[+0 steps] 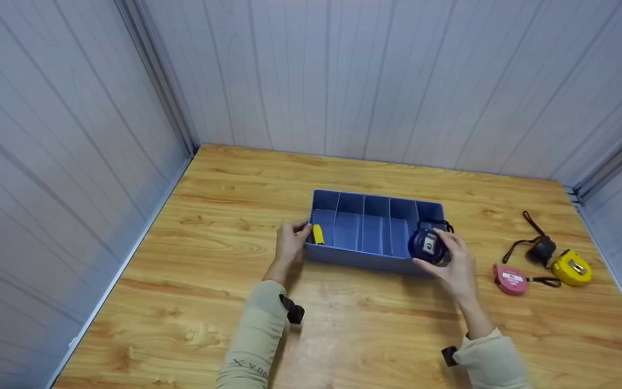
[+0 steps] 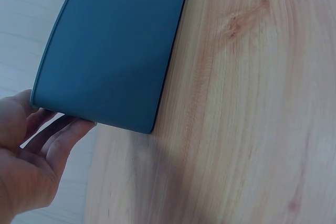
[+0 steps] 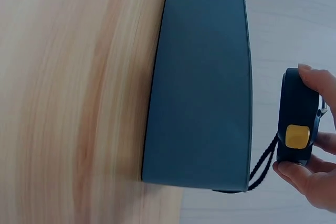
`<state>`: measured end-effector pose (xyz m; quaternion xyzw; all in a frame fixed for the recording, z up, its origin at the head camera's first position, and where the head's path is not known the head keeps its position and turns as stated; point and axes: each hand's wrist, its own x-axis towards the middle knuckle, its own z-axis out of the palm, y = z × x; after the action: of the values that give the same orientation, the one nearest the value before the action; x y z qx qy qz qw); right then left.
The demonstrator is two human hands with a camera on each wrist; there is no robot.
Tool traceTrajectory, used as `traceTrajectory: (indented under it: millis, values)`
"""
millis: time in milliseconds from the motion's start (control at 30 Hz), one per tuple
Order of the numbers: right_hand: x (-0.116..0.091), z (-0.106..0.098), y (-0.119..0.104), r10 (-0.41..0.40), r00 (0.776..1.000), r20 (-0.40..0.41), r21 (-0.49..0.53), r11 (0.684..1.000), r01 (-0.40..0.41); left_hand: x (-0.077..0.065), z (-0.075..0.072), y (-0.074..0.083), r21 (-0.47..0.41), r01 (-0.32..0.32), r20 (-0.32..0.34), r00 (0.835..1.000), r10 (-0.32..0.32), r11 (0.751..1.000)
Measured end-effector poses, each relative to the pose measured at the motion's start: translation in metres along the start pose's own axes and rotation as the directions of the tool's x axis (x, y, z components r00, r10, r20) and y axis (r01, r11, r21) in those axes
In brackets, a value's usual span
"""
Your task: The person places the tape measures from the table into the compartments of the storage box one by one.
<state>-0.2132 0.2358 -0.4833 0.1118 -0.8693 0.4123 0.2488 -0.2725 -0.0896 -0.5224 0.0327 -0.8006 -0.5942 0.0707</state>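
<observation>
A blue divided storage box [image 1: 367, 262] stands on the wooden table, a row of compartments along its length. My left hand [image 1: 289, 241] grips its left end wall, thumb at the rim and fingers against the outside, as the left wrist view [image 2: 39, 156] also shows. In the leftmost compartment lies a small yellow object [image 1: 318, 234], its kind unclear. My right hand [image 1: 458, 265] holds a dark blue tape measure [image 1: 426, 246] above the front rim at the right end. Its yellow button [image 3: 297, 136] faces the right wrist camera, and a black cord strap [image 3: 265, 163] hangs from it.
Right of the box lie a pink tape measure [image 1: 511, 280], a yellow tape measure [image 1: 572, 268] and a black tape measure [image 1: 541, 249], with wrist straps among them. Pale panel walls [image 1: 343, 81] bound the table [image 1: 224, 216] at the back and sides.
</observation>
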Motion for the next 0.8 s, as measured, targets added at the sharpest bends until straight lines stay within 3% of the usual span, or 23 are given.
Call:
traceTrajectory:
  millis: [800]
  values:
    - [0.004, 0.041, -0.02, -0.039, 0.999, 0.038, 0.048, 0.998, 0.037, -0.001, 0.0, 0.0, 0.023, -0.004, -0.003, 1.0, 0.004, 1.0]
